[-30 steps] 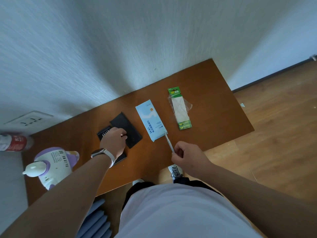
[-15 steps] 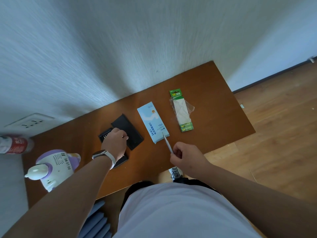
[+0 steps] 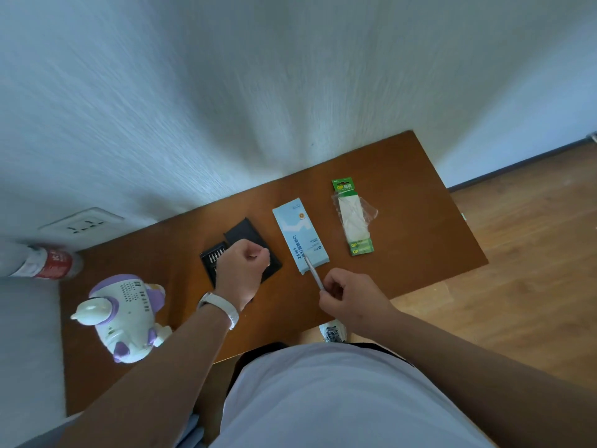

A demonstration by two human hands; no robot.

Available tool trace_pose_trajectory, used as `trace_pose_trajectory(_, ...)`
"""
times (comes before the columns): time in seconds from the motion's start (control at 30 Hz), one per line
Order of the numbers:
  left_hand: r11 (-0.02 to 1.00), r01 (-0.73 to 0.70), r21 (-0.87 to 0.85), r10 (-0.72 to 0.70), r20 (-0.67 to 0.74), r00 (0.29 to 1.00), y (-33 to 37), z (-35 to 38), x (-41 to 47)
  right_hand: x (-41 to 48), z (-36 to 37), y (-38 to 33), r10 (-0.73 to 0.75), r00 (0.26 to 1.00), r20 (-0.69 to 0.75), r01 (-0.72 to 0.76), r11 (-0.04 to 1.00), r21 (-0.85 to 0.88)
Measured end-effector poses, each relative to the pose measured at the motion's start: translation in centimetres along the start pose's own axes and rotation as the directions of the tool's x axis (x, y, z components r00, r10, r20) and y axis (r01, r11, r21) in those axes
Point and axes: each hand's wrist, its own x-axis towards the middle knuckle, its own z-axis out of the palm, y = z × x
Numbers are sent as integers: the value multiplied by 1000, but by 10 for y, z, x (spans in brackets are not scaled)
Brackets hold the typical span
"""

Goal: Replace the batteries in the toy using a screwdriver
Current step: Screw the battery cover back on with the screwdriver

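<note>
Your right hand (image 3: 352, 299) grips the slim silver screwdriver (image 3: 312, 273), likely awaiting a bit; your left hand (image 3: 240, 270) curls above the black bit case (image 3: 211, 258), and I cannot tell if it holds anything.

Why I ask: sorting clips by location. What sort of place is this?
Probably a room at home: a wooden table against a white wall with a socket, wood-plank floor, a toy on the table.

Right hand (image 3: 353, 302) pinches screwdriver (image 3: 312, 274) (silver) — above table (image 3: 410, 202).
</note>
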Motion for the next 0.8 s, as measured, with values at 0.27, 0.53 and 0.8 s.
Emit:
trace_pose_trajectory(0.27, 906, 71, -418, -105, -58, 993, 35, -42, -28, 4, -1, -35, -105, 993, 45, 104, 994, 28)
trace_pose_trajectory(0.53, 689, 49, -723, -175, -100, 979, 40, -96, -54, -6, 6, -100, -267, 962, 54, 267, 964, 21)
trace_pose_trajectory(0.8, 343, 58, -938, -201, -13, 979, 33, -154, -78, -18, 40, -157, -386, 916, 111, 379, 922, 84)
